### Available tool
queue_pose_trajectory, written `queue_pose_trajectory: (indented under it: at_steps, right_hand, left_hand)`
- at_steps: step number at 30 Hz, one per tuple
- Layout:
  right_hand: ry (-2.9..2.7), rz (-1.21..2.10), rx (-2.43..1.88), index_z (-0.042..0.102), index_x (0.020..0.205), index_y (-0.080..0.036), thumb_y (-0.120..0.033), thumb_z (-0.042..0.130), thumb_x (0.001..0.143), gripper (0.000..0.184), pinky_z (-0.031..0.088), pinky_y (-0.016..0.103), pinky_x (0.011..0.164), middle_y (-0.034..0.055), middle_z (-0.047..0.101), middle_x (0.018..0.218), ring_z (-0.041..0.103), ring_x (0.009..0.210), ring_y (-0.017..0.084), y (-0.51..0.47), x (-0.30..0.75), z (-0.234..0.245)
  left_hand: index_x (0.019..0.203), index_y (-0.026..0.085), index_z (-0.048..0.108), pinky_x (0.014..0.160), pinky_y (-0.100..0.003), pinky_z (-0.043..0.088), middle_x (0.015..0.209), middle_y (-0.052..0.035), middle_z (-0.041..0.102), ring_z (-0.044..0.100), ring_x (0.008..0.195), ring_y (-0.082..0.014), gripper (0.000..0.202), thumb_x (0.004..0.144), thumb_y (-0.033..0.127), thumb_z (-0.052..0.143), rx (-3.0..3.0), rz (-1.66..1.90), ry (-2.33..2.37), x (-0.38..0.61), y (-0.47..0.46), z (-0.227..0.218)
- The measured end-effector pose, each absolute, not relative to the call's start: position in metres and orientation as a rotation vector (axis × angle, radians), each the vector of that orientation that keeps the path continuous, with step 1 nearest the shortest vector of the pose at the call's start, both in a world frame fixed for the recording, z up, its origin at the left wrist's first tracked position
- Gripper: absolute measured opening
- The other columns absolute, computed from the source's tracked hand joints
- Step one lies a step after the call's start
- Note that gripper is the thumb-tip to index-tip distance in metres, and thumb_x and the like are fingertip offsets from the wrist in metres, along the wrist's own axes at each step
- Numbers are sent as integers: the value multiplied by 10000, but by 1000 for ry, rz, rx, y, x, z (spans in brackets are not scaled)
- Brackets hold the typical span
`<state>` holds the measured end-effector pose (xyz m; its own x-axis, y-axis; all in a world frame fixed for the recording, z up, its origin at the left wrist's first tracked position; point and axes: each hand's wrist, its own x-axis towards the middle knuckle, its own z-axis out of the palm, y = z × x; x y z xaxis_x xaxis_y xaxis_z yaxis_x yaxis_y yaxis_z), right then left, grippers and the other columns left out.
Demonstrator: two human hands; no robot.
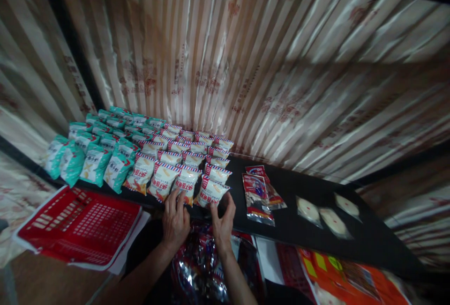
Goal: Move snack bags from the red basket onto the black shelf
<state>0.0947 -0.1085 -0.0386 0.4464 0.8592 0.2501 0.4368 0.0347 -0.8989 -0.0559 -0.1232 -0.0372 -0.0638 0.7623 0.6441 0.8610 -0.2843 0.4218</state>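
Rows of white snack bags [165, 178] with red lettering and striped top edges stand on a black shelf [281, 183]. My left hand [176, 220] is at the front row, its fingers stretched up against the lower front of a white snack bag [188, 178]. My right hand [223, 223] is at the right end of that row. Its thumb lies on the front of the end snack bag [213, 189] and its fingers curl at that bag's right edge. Both bags stand slightly leaned back. Below my hands, a pile of dark, shiny packets [197, 267] shows between my forearms.
Teal snack bags [93, 162] fill the shelf's left end. Two dark red packets [255, 192] and three pale, round, wrapped items [333, 223] lie to the right. A red basket [80, 225] is at lower left, orange packages [351, 277] at lower right. A pleated curtain [225, 61] hangs behind.
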Motion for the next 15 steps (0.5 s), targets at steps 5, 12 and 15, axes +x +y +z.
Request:
queue_pose_trajectory:
  at_steps: [5,12,15]
  right_hand:
    - [-1198,543,-1530,204,1433,-136,-568,410,828,771,176,468,1111,156,233,1491,205,1376,265,-95,100,-32]
    - [-1153,749,-1421,270,1420,-163,-556,387,846,705,279,414,1077,130,400,1415,385,1286,238,-81,89,-31]
    - [-1149,749,-1424,307,1408,-169,-558,419,835,701,291,393,1073,116,436,1393,392,1281,230,-84,88,-33]
  left_hand:
    - [1346,145,400,1034,-411,378,1398,-131,415,306,1336,-262,522,827,91,410,-2296,-1100,-1512,-44,-125,-41]
    - [1387,132,335,1051,-403,370,1419,-102,411,243,1373,-236,552,837,103,377,-2348,-1021,-1507,-31,-115,-47]
    - [1396,123,313,1053,-404,366,1424,-110,402,241,1374,-233,564,835,95,368,-2353,-1023,-1514,-32,-115,-48]
